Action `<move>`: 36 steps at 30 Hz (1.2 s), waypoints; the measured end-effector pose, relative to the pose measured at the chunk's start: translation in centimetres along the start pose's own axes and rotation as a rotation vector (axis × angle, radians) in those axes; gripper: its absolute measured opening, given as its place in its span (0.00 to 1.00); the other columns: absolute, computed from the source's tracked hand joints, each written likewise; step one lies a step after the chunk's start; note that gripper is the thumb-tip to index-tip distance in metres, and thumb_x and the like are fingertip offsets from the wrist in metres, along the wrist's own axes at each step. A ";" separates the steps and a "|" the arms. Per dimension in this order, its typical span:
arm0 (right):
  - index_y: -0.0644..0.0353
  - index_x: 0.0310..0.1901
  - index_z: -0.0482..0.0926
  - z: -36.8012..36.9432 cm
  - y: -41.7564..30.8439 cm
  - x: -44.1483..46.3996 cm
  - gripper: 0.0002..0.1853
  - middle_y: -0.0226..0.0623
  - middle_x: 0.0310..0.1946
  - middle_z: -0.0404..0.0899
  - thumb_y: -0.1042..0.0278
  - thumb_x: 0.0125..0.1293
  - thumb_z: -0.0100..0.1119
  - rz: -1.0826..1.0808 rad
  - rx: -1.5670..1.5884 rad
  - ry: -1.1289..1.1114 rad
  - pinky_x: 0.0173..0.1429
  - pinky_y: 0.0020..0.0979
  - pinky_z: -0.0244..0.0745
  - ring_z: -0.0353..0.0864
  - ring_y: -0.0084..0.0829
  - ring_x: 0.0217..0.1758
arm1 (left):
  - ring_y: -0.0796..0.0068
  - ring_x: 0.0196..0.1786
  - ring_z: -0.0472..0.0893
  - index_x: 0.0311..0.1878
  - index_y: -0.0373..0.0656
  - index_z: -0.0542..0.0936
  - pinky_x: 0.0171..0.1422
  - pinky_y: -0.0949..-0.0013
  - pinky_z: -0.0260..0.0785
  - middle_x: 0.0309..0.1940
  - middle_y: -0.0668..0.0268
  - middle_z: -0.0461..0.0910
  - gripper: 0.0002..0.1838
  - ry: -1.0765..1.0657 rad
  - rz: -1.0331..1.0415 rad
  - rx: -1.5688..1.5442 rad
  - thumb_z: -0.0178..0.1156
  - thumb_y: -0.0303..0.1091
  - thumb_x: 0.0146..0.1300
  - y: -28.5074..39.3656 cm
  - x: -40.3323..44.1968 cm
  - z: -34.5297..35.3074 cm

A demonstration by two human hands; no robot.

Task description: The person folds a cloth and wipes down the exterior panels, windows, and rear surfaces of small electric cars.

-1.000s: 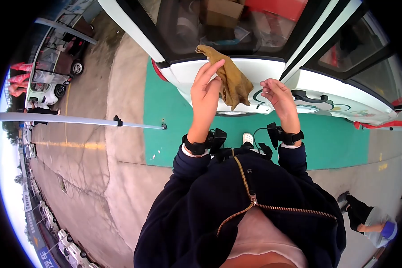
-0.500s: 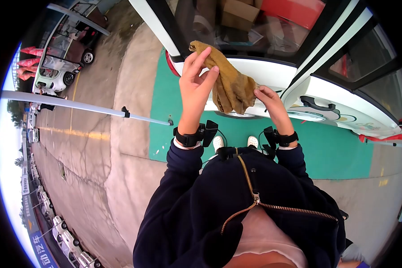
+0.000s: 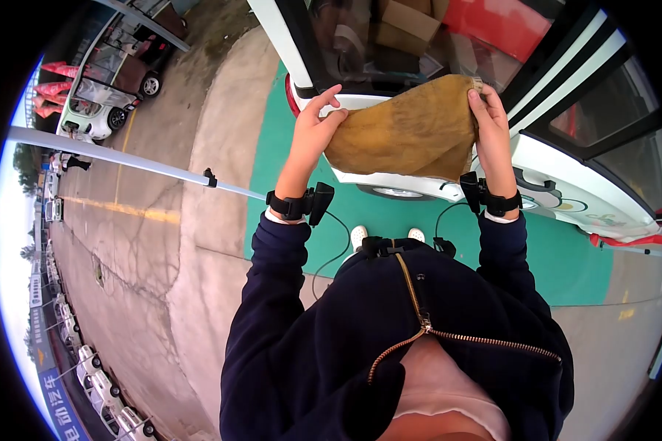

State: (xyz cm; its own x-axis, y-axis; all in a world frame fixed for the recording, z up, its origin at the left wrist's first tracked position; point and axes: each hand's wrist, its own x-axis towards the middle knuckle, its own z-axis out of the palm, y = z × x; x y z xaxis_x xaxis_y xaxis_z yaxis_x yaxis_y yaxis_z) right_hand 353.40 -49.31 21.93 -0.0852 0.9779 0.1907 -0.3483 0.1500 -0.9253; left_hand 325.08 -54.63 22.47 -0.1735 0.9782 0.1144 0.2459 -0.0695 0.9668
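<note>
A yellow-brown cloth (image 3: 404, 128) with darker stains is stretched between my two hands, in front of the white vehicle's window. My left hand (image 3: 318, 126) pinches its left edge with thumb and fingers, one finger pointing up. At the upper right corner, my right hand (image 3: 490, 117) grips the cloth between thumb and fingers. The cloth hangs almost flat, with a fold near its lower right. Both wrists wear black straps with small black devices and cables.
The white vehicle (image 3: 566, 187) stands close ahead, with boxes (image 3: 408, 26) behind its dark window (image 3: 338, 55). Green painted ground (image 3: 566, 272) lies under my feet. A grey pole (image 3: 140, 163) crosses the left side. Carts (image 3: 99, 92) and a row of parked cars (image 3: 99, 375) are farther left.
The cloth was bunched and hanging askew; now it is spread wide. My right hand has moved up and to the right, my left hand slightly left, so the hands are farther apart.
</note>
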 end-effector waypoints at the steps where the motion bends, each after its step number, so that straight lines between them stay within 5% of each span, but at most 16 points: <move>1: 0.60 0.52 0.76 0.1 -0.3 0.2 0.12 0.28 0.42 0.82 0.64 0.72 0.56 -0.003 0.021 -0.014 0.52 0.19 0.69 0.78 0.17 0.45 | 0.82 0.43 0.75 0.63 0.39 0.75 0.51 0.78 0.67 0.44 0.70 0.74 0.23 -0.081 -0.082 -0.142 0.56 0.29 0.64 -0.6 0.0 0.5; 4: 0.60 0.52 0.76 1.1 -2.0 0.2 0.12 0.30 0.43 0.83 0.66 0.72 0.56 0.004 -0.012 -0.101 0.51 0.19 0.70 0.78 0.17 0.45 | 0.78 0.51 0.77 0.63 0.39 0.74 0.57 0.76 0.66 0.45 0.66 0.79 0.22 -0.259 -0.292 -0.311 0.53 0.39 0.70 -3.2 -0.8 2.3; 7: 0.60 0.50 0.75 2.5 -2.2 0.1 0.10 0.27 0.43 0.81 0.65 0.72 0.55 0.072 -0.172 -0.258 0.52 0.19 0.69 0.76 0.15 0.46 | 0.73 0.56 0.76 0.64 0.38 0.73 0.61 0.73 0.65 0.51 0.63 0.79 0.24 -0.454 -0.545 -0.086 0.52 0.43 0.71 -4.0 -1.8 3.8; 9: 0.59 0.48 0.75 3.1 -2.0 0.0 0.09 0.24 0.41 0.79 0.65 0.72 0.56 0.145 -0.300 -0.488 0.51 0.18 0.67 0.73 0.14 0.45 | 0.70 0.58 0.75 0.63 0.37 0.73 0.63 0.70 0.65 0.54 0.61 0.79 0.25 -0.526 -0.228 0.081 0.52 0.45 0.71 -5.5 -2.2 4.9; 12: 0.62 0.49 0.75 3.3 -3.0 0.2 0.12 0.28 0.44 0.81 0.64 0.71 0.57 0.291 -0.246 -0.837 0.54 0.22 0.71 0.76 0.16 0.47 | 0.66 0.62 0.73 0.65 0.39 0.71 0.66 0.64 0.64 0.57 0.60 0.77 0.27 -0.654 -0.199 0.089 0.57 0.43 0.68 -5.3 -0.8 4.8; 14: 0.62 0.49 0.75 3.2 -4.4 0.3 0.12 0.28 0.44 0.81 0.64 0.71 0.57 0.314 -0.223 -0.892 0.54 0.22 0.71 0.76 0.17 0.48 | 0.66 0.64 0.72 0.67 0.40 0.69 0.69 0.64 0.61 0.57 0.61 0.77 0.29 -0.665 -0.152 -0.062 0.61 0.40 0.65 -6.8 -0.4 5.3; 16: 0.62 0.50 0.75 3.0 -5.2 0.5 0.12 0.29 0.45 0.81 0.64 0.71 0.57 0.332 -0.202 -0.946 0.55 0.23 0.71 0.76 0.17 0.48 | 0.69 0.62 0.73 0.68 0.39 0.67 0.69 0.65 0.61 0.57 0.61 0.77 0.31 -0.776 0.115 -0.132 0.62 0.38 0.64 -6.3 -0.4 5.8; 22: 0.58 0.49 0.77 0.6 -5.2 1.0 0.11 0.25 0.42 0.78 0.62 0.72 0.56 0.183 -0.554 -0.588 0.50 0.22 0.71 0.75 0.16 0.44 | 0.72 0.61 0.73 0.65 0.37 0.71 0.69 0.66 0.61 0.59 0.63 0.76 0.27 -1.087 -0.241 -0.151 0.60 0.43 0.68 -6.4 -0.8 5.4; 25: 0.58 0.53 0.76 -0.9 -4.2 1.0 0.13 0.24 0.43 0.79 0.61 0.72 0.56 -0.016 -0.627 -0.370 0.49 0.21 0.71 0.77 0.17 0.42 | 0.68 0.67 0.69 0.71 0.40 0.61 0.72 0.63 0.59 0.66 0.62 0.69 0.29 -0.882 -0.358 -0.658 0.51 0.43 0.73 -6.2 -3.1 4.9; 29: 0.56 0.54 0.77 -1.4 -0.5 -0.8 0.16 0.36 0.47 0.77 0.64 0.66 0.60 -0.252 -0.869 -0.073 0.45 0.26 0.72 0.77 0.31 0.44 | 0.64 0.70 0.66 0.74 0.42 0.52 0.74 0.59 0.58 0.69 0.60 0.64 0.30 -0.674 -0.339 -0.871 0.42 0.47 0.76 -4.2 -3.9 5.5; 30: 0.58 0.52 0.77 -1.8 0.5 -1.6 0.15 0.37 0.48 0.77 0.63 0.66 0.60 -0.411 -1.073 -0.019 0.43 0.28 0.73 0.77 0.33 0.44 | 0.64 0.70 0.66 0.74 0.42 0.52 0.74 0.59 0.58 0.69 0.60 0.64 0.30 -0.675 -0.337 -0.871 0.42 0.47 0.76 -5.0 -3.5 5.4; 32: 0.61 0.48 0.78 -1.9 2.3 -4.2 0.14 0.38 0.44 0.79 0.62 0.66 0.60 -0.497 -1.228 0.067 0.43 0.30 0.72 0.78 0.37 0.40 | 0.62 0.70 0.66 0.72 0.42 0.56 0.73 0.57 0.58 0.68 0.59 0.65 0.30 -0.786 -0.282 -1.356 0.37 0.51 0.77 -7.1 -2.9 4.8; 36: 0.66 0.41 0.80 -3.2 6.6 -9.8 0.25 0.39 0.31 0.81 0.46 0.72 0.49 0.459 -0.698 -0.143 0.42 0.31 0.72 0.77 0.34 0.33 | 0.62 0.69 0.67 0.70 0.43 0.60 0.73 0.56 0.58 0.67 0.59 0.67 0.31 -0.725 -0.135 -1.415 0.35 0.55 0.76 -5.7 -4.4 3.3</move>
State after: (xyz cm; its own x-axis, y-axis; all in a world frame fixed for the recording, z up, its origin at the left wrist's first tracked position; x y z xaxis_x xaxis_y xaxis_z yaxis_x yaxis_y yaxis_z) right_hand 354.94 -57.47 12.87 -0.2110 0.9430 -0.2574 0.4023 -0.1563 -0.9021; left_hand 327.60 -57.86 15.69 0.4518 0.8450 0.2860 -0.8483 0.3077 0.4309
